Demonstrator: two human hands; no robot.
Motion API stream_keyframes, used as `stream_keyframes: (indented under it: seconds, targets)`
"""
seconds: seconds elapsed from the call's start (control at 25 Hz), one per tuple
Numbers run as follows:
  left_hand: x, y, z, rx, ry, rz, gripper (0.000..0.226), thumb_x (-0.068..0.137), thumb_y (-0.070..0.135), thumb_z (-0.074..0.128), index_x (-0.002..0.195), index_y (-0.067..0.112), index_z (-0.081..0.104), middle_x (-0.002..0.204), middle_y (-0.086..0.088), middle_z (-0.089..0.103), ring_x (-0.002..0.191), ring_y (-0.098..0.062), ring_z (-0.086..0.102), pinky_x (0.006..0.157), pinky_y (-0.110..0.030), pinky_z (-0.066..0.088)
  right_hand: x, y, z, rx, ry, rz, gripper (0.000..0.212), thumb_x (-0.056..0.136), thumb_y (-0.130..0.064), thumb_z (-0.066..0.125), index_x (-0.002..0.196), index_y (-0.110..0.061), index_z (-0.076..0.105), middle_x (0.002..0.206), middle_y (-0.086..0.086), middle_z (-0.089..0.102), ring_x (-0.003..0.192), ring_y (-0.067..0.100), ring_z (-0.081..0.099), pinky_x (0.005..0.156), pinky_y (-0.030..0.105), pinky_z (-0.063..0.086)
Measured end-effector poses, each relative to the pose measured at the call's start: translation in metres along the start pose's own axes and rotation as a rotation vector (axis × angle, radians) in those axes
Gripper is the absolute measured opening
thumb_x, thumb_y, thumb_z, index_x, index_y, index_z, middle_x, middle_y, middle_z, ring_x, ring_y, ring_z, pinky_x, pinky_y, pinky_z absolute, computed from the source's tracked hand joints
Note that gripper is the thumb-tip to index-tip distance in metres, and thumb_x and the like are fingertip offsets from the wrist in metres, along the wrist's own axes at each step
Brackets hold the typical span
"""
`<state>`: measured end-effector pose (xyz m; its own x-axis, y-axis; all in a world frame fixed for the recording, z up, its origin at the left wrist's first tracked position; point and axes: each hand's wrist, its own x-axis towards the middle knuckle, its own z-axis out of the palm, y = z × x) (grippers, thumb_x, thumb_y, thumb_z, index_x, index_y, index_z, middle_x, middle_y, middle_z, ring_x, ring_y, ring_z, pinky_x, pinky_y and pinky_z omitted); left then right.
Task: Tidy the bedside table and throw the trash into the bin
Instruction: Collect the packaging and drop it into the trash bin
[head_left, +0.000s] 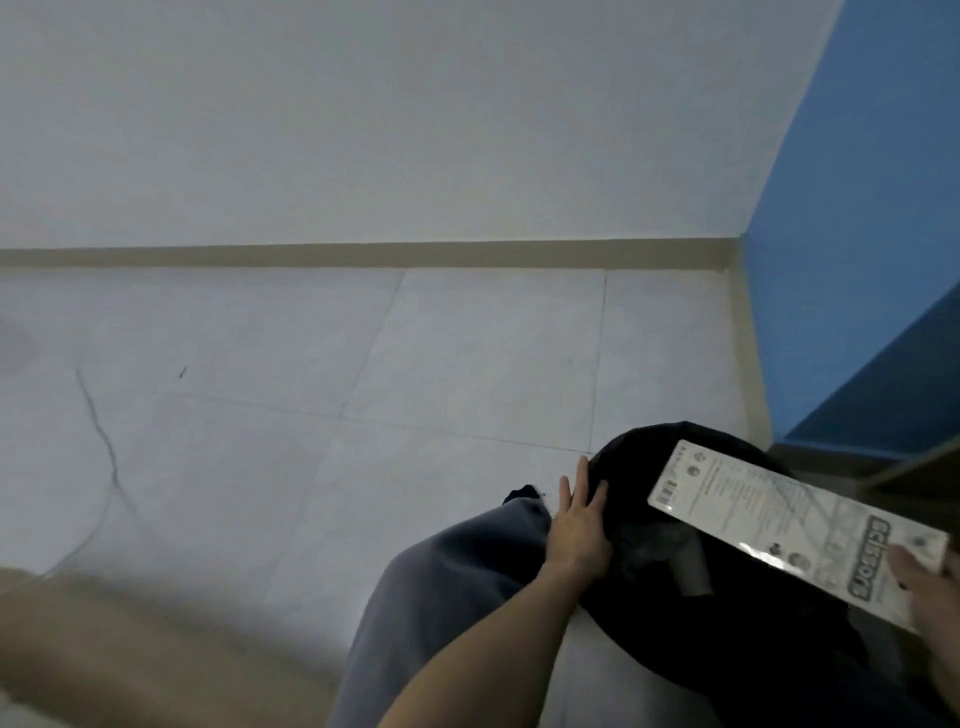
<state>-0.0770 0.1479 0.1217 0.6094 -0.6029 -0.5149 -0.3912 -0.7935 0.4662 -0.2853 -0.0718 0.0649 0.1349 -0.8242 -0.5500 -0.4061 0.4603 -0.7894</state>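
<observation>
The right hand (930, 597) is cut off by the right edge, so only a thumb and part of the palm show; its fingers pinch the near end of a long flat scissors package (795, 525), held slanted above the black bin (644, 452) at the lower right. Bold lettering on the card reads "SCISSORS"; the smaller print and round icons toward its far end are too blurred to read. The bin's inside is dark, with only a greyish shape dimly visible. The left hand (579, 525) lies flat on the bin's left rim, fingers spread and released, beside a grey trouser leg (441, 597) over the tiled floor (311, 364)
</observation>
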Motion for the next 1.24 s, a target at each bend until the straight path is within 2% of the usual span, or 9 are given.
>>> stream_keyframes:
  seconds: [0.08, 0.16, 0.28, 0.36, 0.76, 0.92, 1.08, 1.16, 1.24]
  targets:
    - [0.004, -0.005, 0.004, -0.06, 0.007, 0.003, 0.074, 0.089, -0.01, 0.04, 0.152, 0.019, 0.015, 0.159, 0.006, -0.021, 0.148, -0.031, -0.008, 0.118, -0.037, 0.022, -0.042, -0.033, 0.017, -0.109, -0.026, 0.015, 0.01, 0.091, -0.021, 0.053, 0.092, -0.013, 0.06, 0.054, 0.002, 0.066, 0.059, 0.026, 0.063, 0.068, 0.034, 0.048]
    - [0.009, -0.008, 0.008, -0.091, 0.021, 0.011, 0.078, 0.086, -0.015, 0.039, 0.152, 0.019, 0.015, 0.159, 0.009, -0.021, 0.149, -0.028, -0.005, 0.117, -0.033, 0.025, -0.061, -0.039, 0.036, -0.156, -0.008, 0.052, 0.016, 0.093, -0.009, 0.049, 0.106, -0.006, 0.058, 0.065, 0.004, 0.065, 0.069, 0.026, 0.06, 0.068, 0.033, 0.042]
    - [0.011, -0.011, 0.012, -0.106, 0.027, 0.02, 0.083, 0.083, -0.019, 0.038, 0.153, 0.019, 0.013, 0.159, 0.011, -0.022, 0.149, -0.025, -0.004, 0.115, -0.03, 0.027, -0.059, -0.023, 0.057, -0.161, -0.024, 0.088, 0.025, 0.093, -0.007, 0.048, 0.114, 0.003, 0.055, 0.103, 0.023, 0.06, 0.085, 0.028, 0.053, 0.075, 0.038, 0.043]
    - [0.012, -0.012, 0.013, -0.109, 0.03, 0.017, 0.084, 0.082, -0.019, 0.039, 0.153, 0.019, 0.013, 0.159, 0.01, -0.022, 0.149, -0.024, -0.004, 0.116, -0.029, 0.026, -0.062, -0.015, 0.069, -0.165, -0.017, 0.089, 0.026, 0.091, -0.005, 0.049, 0.115, 0.004, 0.056, 0.112, 0.026, 0.061, 0.086, 0.027, 0.054, 0.08, 0.041, 0.045]
    - [0.012, -0.011, 0.013, -0.118, 0.054, 0.006, 0.086, 0.081, -0.02, 0.037, 0.153, 0.021, 0.013, 0.159, 0.01, -0.021, 0.149, -0.023, -0.006, 0.116, -0.028, 0.023, -0.064, -0.007, 0.081, -0.189, 0.007, 0.101, 0.024, 0.088, -0.006, 0.054, 0.11, 0.002, 0.06, 0.11, 0.025, 0.065, 0.098, 0.039, 0.062, 0.087, 0.048, 0.05]
    - [0.013, -0.009, 0.015, -0.116, 0.059, 0.003, 0.084, 0.082, -0.018, 0.038, 0.153, 0.021, 0.014, 0.159, 0.01, -0.022, 0.149, -0.023, -0.007, 0.117, -0.03, 0.019, -0.061, -0.005, 0.079, -0.206, 0.0, 0.13, 0.027, 0.089, -0.007, 0.053, 0.114, 0.003, 0.059, 0.112, 0.022, 0.064, 0.099, 0.038, 0.061, 0.083, 0.041, 0.049]
    - [0.015, -0.012, 0.015, -0.108, 0.063, 0.004, 0.081, 0.085, -0.012, 0.041, 0.152, 0.022, 0.014, 0.159, 0.008, -0.021, 0.149, -0.025, -0.007, 0.118, -0.032, 0.019, -0.074, -0.008, 0.077, -0.652, -0.184, 0.152, 0.058, 0.084, -0.019, 0.062, 0.13, 0.006, 0.037, 0.125, 0.023, 0.056, 0.11, 0.036, 0.056, 0.086, 0.034, 0.045]
    - [0.015, -0.01, 0.015, -0.108, 0.06, -0.011, 0.08, 0.084, -0.011, 0.042, 0.152, 0.022, 0.015, 0.159, 0.008, -0.021, 0.149, -0.026, -0.009, 0.119, -0.036, 0.02, -0.081, -0.012, 0.074, -0.87, -0.198, 0.074, 0.079, 0.083, -0.021, 0.063, 0.14, 0.007, 0.015, 0.132, 0.022, 0.05, 0.117, 0.035, 0.052, 0.087, 0.034, 0.044]
    - [0.016, -0.006, 0.015, -0.081, 0.079, -0.032, 0.08, 0.083, -0.009, 0.042, 0.152, 0.021, 0.017, 0.16, 0.004, -0.019, 0.149, -0.027, -0.011, 0.12, -0.041, 0.021, -0.084, -0.018, 0.07, -1.011, -0.137, -0.013, 0.078, 0.085, -0.025, 0.06, 0.141, 0.006, 0.016, 0.127, 0.019, 0.053, 0.112, 0.032, 0.056, 0.081, 0.032, 0.047]
